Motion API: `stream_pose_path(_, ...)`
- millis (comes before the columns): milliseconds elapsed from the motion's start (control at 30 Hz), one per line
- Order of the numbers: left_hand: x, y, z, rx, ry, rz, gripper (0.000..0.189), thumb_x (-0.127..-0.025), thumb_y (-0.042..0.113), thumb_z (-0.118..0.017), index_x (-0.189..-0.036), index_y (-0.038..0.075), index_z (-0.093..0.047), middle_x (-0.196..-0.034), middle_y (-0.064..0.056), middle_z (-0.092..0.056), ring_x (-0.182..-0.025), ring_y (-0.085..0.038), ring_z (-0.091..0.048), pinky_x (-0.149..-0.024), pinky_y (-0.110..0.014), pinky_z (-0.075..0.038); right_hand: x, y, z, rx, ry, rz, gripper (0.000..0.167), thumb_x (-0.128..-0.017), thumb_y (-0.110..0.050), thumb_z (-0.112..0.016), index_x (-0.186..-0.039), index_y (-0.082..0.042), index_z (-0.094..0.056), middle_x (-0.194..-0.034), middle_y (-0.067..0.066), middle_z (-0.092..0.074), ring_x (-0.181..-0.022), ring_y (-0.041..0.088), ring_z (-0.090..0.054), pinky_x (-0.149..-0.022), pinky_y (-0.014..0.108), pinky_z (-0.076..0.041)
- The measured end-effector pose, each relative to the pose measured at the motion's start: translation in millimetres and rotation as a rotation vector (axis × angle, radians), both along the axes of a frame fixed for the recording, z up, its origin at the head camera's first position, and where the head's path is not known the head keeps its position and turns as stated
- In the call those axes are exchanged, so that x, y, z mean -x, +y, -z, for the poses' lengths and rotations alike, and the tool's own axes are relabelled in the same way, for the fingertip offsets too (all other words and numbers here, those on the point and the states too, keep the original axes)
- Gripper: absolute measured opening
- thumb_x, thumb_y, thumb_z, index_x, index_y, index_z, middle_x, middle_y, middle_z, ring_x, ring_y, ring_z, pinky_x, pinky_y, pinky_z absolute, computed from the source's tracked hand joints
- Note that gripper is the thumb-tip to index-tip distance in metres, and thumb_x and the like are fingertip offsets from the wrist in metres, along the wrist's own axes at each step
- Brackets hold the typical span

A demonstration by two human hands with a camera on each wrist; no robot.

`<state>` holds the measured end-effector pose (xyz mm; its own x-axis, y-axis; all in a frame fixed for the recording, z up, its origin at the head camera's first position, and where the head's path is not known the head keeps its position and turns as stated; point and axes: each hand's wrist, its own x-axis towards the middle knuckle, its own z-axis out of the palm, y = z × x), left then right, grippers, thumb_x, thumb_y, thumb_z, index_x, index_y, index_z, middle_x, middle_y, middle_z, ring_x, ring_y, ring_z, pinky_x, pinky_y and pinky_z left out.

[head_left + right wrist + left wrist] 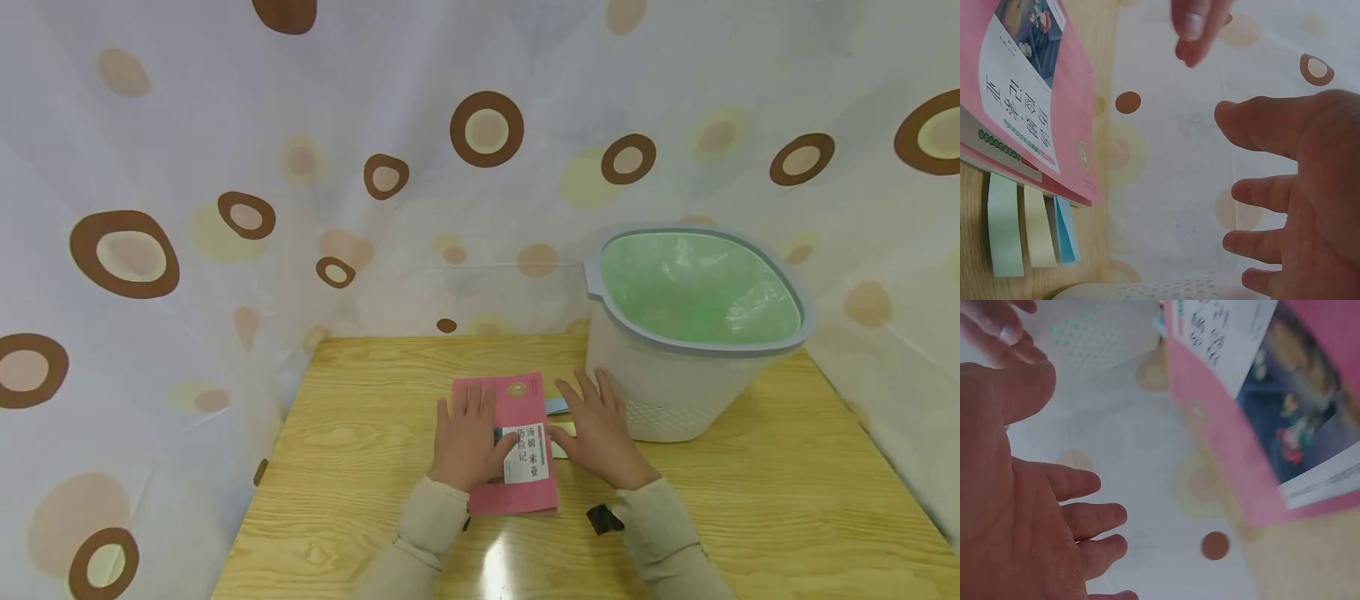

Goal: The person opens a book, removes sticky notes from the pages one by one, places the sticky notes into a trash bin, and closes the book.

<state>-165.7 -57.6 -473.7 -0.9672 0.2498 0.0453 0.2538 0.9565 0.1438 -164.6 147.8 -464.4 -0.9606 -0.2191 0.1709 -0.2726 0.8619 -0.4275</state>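
A pink book (517, 500) with a picture and a white label of Chinese characters on its cover lies on the table. Paper strips, a green one (1005, 231), a yellow one (1040, 237) and a blue one (1066, 240), stick out from its page edge in the right wrist view. My left hand (463, 442) is over the book's left half in the head view, fingers stretched out, palm bare in the left wrist view. Just past the book's right side, my right hand (603, 433) spreads its fingers over the strips, holding nothing.
A white plastic basket (701, 350) with a grey rim and a green translucent liner stands at the right, close to my right fingertips. Behind the wooden table (360, 417) hangs a white curtain (420, 67) with brown and beige spots.
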Motion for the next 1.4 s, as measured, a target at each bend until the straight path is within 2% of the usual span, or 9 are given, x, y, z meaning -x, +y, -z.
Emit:
stream_pose_path(67, -4.9, -1.4, 10.5, -0.013, -0.007, -0.008, 0.078, -0.093, 0.056, -0.057, -0.151, 0.008, -0.039, -0.157, -0.017, -0.041, -0.146, -0.034, -0.038, -0.115, -0.059, -0.034, 0.7, -0.3, 2.3, -0.001, 0.002, -0.004, 0.067, -0.089, -0.029, -0.073, -0.145, -0.004, -0.047, -0.156, 0.030, -0.032, -0.148, 0.054, -0.016, -0.107, 0.079, -0.025)
stream_pose_path(233, -19.9, -5.0, 38.3, -0.096, -0.047, -0.027, 0.074, -0.091, 0.050, -0.062, -0.146, 0.003, -0.045, -0.153, -0.021, -0.043, -0.135, -0.038, -0.050, -0.106, -0.056, -0.045, 3.2, -0.6, 9.8, 0.040, 0.001, -0.055, 0.066, -0.091, -0.028, -0.071, -0.144, 0.000, -0.046, -0.153, 0.032, -0.035, -0.144, 0.054, -0.028, -0.113, 0.072, -0.028)
stream_pose_path(333, -27.3, -6.5, 53.1, -0.138, -0.064, -0.041, 0.071, -0.091, 0.049, -0.060, -0.143, 0.002, -0.049, -0.153, -0.023, -0.043, -0.135, -0.040, -0.050, -0.106, -0.056, -0.045, 4.8, -0.7, 15.0, 0.088, -0.003, -0.084, 0.063, -0.092, -0.024, -0.070, -0.143, 0.002, -0.047, -0.152, 0.033, -0.038, -0.142, 0.052, -0.034, -0.114, 0.067, -0.030)
stream_pose_path(467, -34.3, -8.3, 67.0, -0.135, -0.058, -0.051, 0.069, -0.091, 0.049, -0.057, -0.140, 0.001, -0.052, -0.150, -0.024, -0.046, -0.140, -0.040, -0.043, -0.110, -0.057, -0.041, 6.6, -0.8, 21.7, 0.125, 0.006, -0.098, 0.056, -0.092, -0.019, -0.069, -0.141, 0.002, -0.050, -0.148, 0.032, -0.043, -0.139, 0.049, -0.040, -0.112, 0.064, -0.035)
stream_pose_path(667, -42.1, -11.4, 74.0, -0.162, -0.051, -0.043, 0.069, -0.090, 0.049, -0.061, -0.138, 0.001, -0.052, -0.146, -0.025, -0.049, -0.138, -0.042, -0.043, -0.108, -0.060, -0.042, 8.3, -0.1, 28.1, 0.163, -0.020, -0.093, 0.051, -0.094, -0.020, -0.067, -0.139, 0.000, -0.053, -0.148, 0.030, -0.045, -0.138, 0.049, -0.042, -0.111, 0.065, -0.037)
stream_pose_path(800, -43.7, -12.6, 79.1, -0.190, -0.083, -0.050, 0.076, -0.088, 0.051, -0.064, -0.142, 0.001, -0.047, -0.149, -0.025, -0.045, -0.141, -0.043, -0.039, -0.109, -0.061, -0.040, 9.2, 0.1, 30.8, 0.188, -0.040, -0.083, 0.050, -0.094, -0.020, -0.065, -0.139, 0.000, -0.053, -0.147, 0.030, -0.046, -0.137, 0.049, -0.042, -0.110, 0.066, -0.036)
stream_pose_path(1000, -42.8, -11.5, 87.5, -0.158, -0.102, -0.056, 0.085, -0.087, 0.055, -0.065, -0.147, 0.001, -0.041, -0.153, -0.024, -0.040, -0.143, -0.040, -0.036, -0.109, -0.058, -0.041, 10.4, -0.5, 33.2, 0.193, -0.084, -0.082, 0.050, -0.095, -0.019, -0.064, -0.140, 0.000, -0.052, -0.148, 0.030, -0.045, -0.138, 0.049, -0.042, -0.110, 0.066, -0.036)
stream_pose_path(1233, -43.7, -10.4, 86.8, -0.156, -0.112, -0.065, 0.086, -0.085, 0.053, -0.069, -0.148, 0.000, -0.041, -0.154, -0.024, -0.038, -0.144, -0.039, -0.036, -0.108, -0.057, -0.042, 19.1, 0.5, 37.1, 0.192, -0.115, -0.099, 0.051, -0.097, -0.019, -0.062, -0.142, 0.002, -0.049, -0.149, 0.029, -0.044, -0.140, 0.048, -0.040, -0.112, 0.064, -0.036)
stream_pose_path(1400, -45.5, -9.3, 85.8, -0.160, -0.104, -0.075, 0.087, -0.084, 0.052, -0.070, -0.148, 0.000, -0.041, -0.154, -0.022, -0.039, -0.143, -0.038, -0.037, -0.105, -0.057, -0.045, 30.3, 0.2, 41.9, 0.268, -0.174, -0.082, 0.051, -0.098, -0.018, -0.059, -0.142, 0.003, -0.048, -0.146, 0.026, -0.049, -0.136, 0.045, -0.047, -0.111, 0.060, -0.040)
